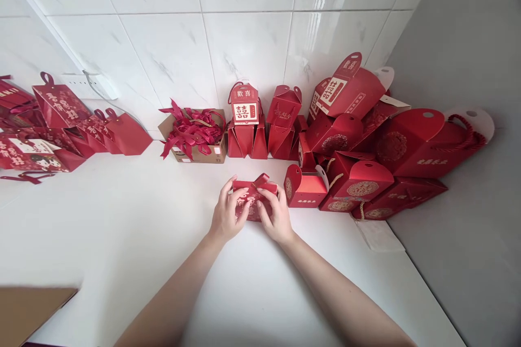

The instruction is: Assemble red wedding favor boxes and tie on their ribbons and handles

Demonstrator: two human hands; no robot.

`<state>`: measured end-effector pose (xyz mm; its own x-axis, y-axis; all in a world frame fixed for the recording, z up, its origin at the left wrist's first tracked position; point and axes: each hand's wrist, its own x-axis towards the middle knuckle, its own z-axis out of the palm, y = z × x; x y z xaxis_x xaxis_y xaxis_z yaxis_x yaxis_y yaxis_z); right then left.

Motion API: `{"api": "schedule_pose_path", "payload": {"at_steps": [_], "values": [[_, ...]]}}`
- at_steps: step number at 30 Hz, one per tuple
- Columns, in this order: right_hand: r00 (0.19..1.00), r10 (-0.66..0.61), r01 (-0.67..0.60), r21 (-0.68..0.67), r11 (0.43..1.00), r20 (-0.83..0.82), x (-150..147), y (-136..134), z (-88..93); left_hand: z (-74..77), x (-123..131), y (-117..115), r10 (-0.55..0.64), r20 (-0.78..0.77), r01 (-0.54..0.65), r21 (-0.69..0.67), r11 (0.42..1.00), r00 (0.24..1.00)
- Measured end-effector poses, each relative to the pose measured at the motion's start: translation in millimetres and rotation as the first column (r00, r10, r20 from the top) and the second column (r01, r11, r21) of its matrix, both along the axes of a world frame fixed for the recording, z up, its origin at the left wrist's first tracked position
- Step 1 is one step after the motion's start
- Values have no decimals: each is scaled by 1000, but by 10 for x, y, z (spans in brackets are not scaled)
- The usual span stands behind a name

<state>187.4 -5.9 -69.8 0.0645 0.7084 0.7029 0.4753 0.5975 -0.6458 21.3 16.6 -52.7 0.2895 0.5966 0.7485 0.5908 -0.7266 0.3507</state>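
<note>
A red gift box [253,211] with pale printed characters sits on the white table between my two hands. At its top edge a dark red ribbon loop [260,179] sticks up. My left hand [230,210] grips the box's left side, its fingers curled over the top and the thumb on the front. On the other side my right hand [277,209] wraps round the right edge, thumb against the front and fingers near the ribbon. Parts of the box are hidden behind my fingers.
Behind stands a cardboard box [195,155] of loose red ribbons [193,130]. Red boxes [280,143] line the tiled wall, with a stacked pile [358,179] at right. More red gift boxes [65,108] lie at left below a power strip [91,87]. Brown cardboard [32,312] lies front left.
</note>
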Motion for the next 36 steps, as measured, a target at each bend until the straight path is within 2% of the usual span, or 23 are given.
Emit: {"api": "schedule_pose_path", "payload": {"at_steps": [4,6,10,13,18,23,30,33,36], "values": [[994,7,0,55,998,-113,56,9,261,152,-18,-9,12,106,-13,5,1000,994],[993,47,-48,-4,999,-107,105,37,443,284,-26,6,19,113,-19,4,1000,993],[980,166,-181,-149,972,-109,182,144,740,485,-23,68,-7,6,7,26,1000,1000],[952,286,-303,-210,930,-105,197,225,847,484,-6,100,3,-61,1,50,999,998],[947,292,-317,-252,914,-131,172,273,867,374,17,101,-1,-45,4,65,998,999],[947,272,-310,-265,913,-172,145,278,835,339,10,121,-28,-56,34,122,992,998],[947,241,-294,-269,917,-210,134,298,821,276,-10,115,8,-130,12,156,988,991],[942,266,-318,-287,903,-205,171,300,831,333,-8,86,-11,-49,14,76,997,999],[943,292,-329,-313,891,-160,218,296,864,513,-6,96,-10,30,15,-170,985,1000]]}}
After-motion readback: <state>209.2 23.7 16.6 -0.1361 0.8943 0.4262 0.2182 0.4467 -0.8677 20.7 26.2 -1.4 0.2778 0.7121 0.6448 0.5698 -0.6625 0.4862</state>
